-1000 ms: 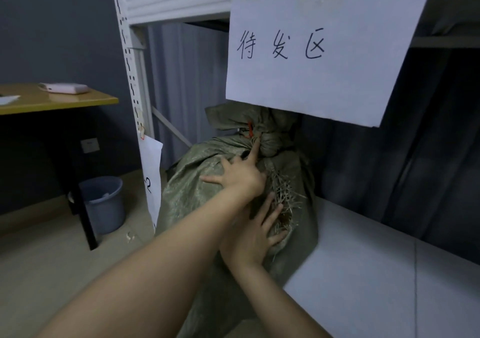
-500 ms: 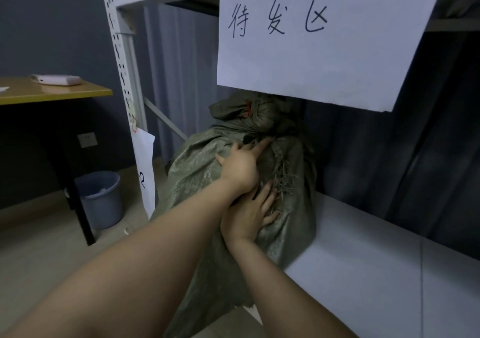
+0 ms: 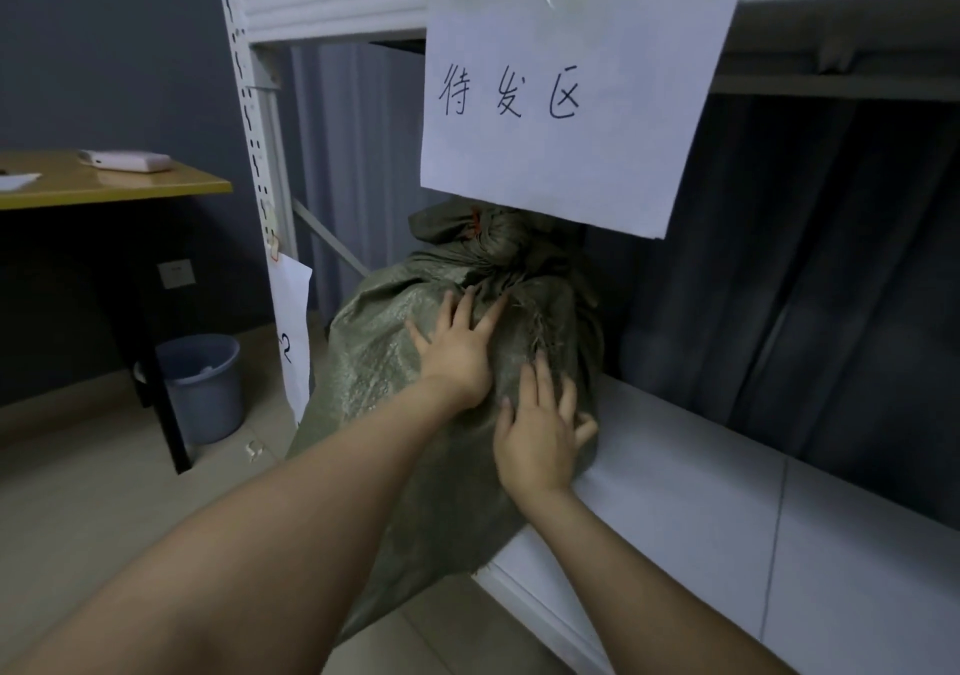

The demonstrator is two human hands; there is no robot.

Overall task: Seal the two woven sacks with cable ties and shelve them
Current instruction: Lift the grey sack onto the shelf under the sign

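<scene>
A green woven sack [image 3: 374, 362] stands at the left end of the white lower shelf [image 3: 701, 508], its lower part hanging over the shelf's front edge. Its neck is bunched and bound by an orange cable tie [image 3: 474, 225]. My left hand [image 3: 457, 342] presses flat on the sack's upper front, fingers spread and straight. My right hand [image 3: 540, 430] presses flat lower down on the sack's right side. Only this one sack is in view.
A white paper sign [image 3: 571, 87] hangs from the upper shelf beam, just above the sack's neck. The perforated shelf upright [image 3: 254, 118] stands left, with a small paper tag [image 3: 291, 331]. Further left are a wooden table [image 3: 104, 186] and a blue bucket [image 3: 202, 388]. Dark curtains hang behind.
Both hands stayed flat on the sack. My right hand slid out from under the left wrist, lower and to the right. The left fingers moved down off the neck.
</scene>
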